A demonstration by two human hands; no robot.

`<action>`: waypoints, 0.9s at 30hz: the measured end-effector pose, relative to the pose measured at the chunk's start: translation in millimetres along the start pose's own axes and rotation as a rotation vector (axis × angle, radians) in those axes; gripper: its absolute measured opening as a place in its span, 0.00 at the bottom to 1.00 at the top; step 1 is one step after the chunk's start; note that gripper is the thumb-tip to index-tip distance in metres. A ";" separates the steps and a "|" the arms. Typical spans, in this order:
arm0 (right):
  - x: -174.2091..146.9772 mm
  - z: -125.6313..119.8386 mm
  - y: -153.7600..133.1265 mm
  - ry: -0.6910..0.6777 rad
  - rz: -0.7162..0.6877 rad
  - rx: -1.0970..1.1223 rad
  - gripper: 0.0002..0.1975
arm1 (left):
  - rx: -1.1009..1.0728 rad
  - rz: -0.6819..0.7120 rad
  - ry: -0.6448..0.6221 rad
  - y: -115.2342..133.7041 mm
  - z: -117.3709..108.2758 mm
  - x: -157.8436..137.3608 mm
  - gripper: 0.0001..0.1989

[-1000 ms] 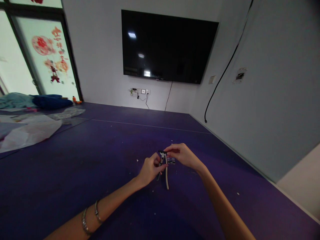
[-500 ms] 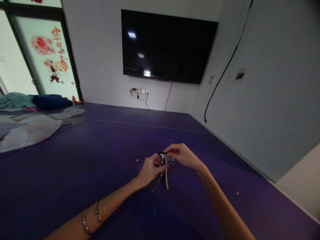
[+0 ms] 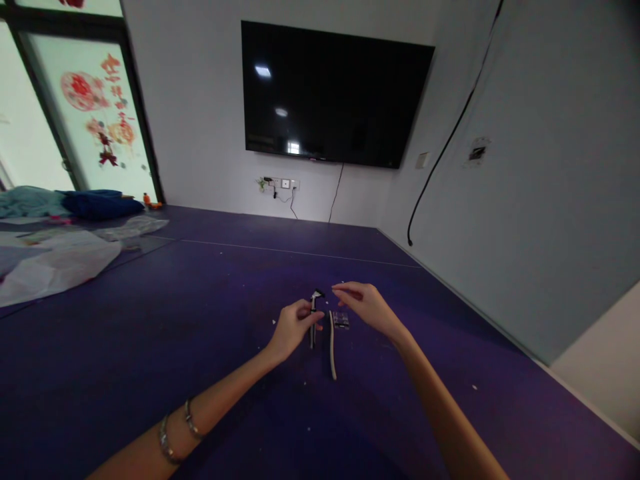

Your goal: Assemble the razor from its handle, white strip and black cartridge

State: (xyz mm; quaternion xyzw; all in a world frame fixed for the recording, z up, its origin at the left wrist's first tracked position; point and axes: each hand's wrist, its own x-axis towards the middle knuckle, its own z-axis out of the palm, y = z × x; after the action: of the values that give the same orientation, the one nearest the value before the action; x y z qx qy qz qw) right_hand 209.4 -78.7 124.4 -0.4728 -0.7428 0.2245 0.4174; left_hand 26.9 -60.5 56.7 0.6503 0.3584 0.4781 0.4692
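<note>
My left hand (image 3: 293, 328) is closed around a slim black-and-white razor (image 3: 313, 303), held upright with its wide angled head above my fingers. To the right of it, my right hand (image 3: 367, 307) hovers with index finger and thumb slightly apart and nothing visible between them. Below and between the hands, a pale, slightly curved strip (image 3: 333, 350) lies on the purple floor (image 3: 225, 400). Beside its upper end is a small clear-and-dark plastic piece (image 3: 341, 320), its kind unclear.
Small white crumbs dot the floor. White plastic sheeting (image 3: 65, 267) and blue cloth (image 3: 103, 203) lie at the far left. A television (image 3: 335, 93) hangs on the wall ahead, and a black cable (image 3: 443, 152) dangles at the right.
The hands have moved apart: my right hand has come off the razor head, while my left carries the razor slightly left. The strip and plastic piece now show more fully.
</note>
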 end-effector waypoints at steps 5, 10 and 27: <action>1.1 1.6 7.4 0.015 0.117 -0.031 0.13 | -0.082 0.014 0.041 0.4 -10.4 11.5 0.12; -0.6 17.1 13.0 -0.147 0.241 0.045 0.13 | -0.097 0.048 0.053 12.9 -15.3 14.4 0.12; -5.1 54.4 9.2 -0.199 0.274 0.169 0.15 | 0.054 -0.043 -0.144 18.3 -20.6 19.2 0.17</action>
State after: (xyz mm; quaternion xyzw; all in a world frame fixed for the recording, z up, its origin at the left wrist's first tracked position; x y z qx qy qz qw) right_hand 169.9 -75.8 85.6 -0.5082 -0.6878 0.3864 0.3455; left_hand 13.0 -42.9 81.7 0.6875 0.3504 0.4100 0.4862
